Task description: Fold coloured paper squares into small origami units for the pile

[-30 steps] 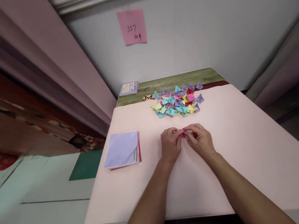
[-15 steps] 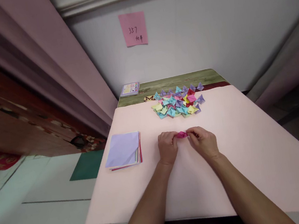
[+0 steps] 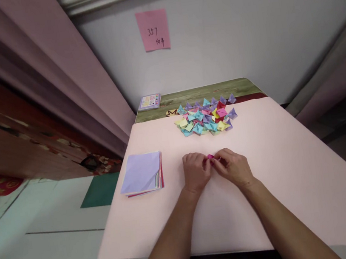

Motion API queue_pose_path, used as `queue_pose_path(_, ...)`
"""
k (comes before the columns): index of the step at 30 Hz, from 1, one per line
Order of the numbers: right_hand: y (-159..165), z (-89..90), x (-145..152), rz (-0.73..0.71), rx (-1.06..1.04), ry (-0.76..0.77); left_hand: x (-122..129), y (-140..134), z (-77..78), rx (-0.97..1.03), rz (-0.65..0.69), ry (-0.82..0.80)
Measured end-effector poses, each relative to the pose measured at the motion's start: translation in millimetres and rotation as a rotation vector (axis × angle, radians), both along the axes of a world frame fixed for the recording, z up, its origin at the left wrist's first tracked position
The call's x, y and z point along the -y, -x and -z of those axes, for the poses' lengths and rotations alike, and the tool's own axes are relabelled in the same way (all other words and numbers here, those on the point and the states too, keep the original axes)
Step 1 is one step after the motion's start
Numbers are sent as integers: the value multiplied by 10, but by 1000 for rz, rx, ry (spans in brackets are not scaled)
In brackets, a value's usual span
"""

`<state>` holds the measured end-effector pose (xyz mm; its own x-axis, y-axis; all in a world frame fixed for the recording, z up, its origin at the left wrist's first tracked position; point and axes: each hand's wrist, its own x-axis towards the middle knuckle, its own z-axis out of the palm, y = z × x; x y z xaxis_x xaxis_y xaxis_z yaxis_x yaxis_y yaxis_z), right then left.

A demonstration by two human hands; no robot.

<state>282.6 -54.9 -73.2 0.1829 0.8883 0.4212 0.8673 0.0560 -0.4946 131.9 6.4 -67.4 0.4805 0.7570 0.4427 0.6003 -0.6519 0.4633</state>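
Observation:
A small magenta folded paper piece (image 3: 210,156) is pinched between my two hands above the pink table cover (image 3: 230,215). My left hand (image 3: 196,170) grips its left end with closed fingers. On the other end, the thumb and fingers of my right hand (image 3: 234,167) are closed. Most of the paper is hidden behind my fingertips. Beyond my hands lies a pile of folded paper pieces (image 3: 206,118) in blue, purple, yellow, pink and red. To the left of my hands sits a stack of square paper sheets (image 3: 142,172), with a lilac sheet on top.
At the far left corner of the table is a packet of paper (image 3: 150,102) on the green wood-pattern surface (image 3: 206,91). A pink note (image 3: 153,30) with handwriting hangs on the wall behind. A pink curtain (image 3: 86,64) borders the table's left side.
My hands have come closer together, and the fingertips now nearly meet around the magenta paper. Less of it shows than before. The pile and the stack stay where they were.

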Motion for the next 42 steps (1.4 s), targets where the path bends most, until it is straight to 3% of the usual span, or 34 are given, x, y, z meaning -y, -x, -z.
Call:
queue_pose_path(20,112,3,-83,97,-43,91,40,-33,14,19,-66,44)
queue_pose_path(27,183,-20,-131,205,-85,119,54,-72,6,3,-56,41)
queue_pose_path(42,175,-22,-153,173,-99,100,47,-80,22,18,-55,45)
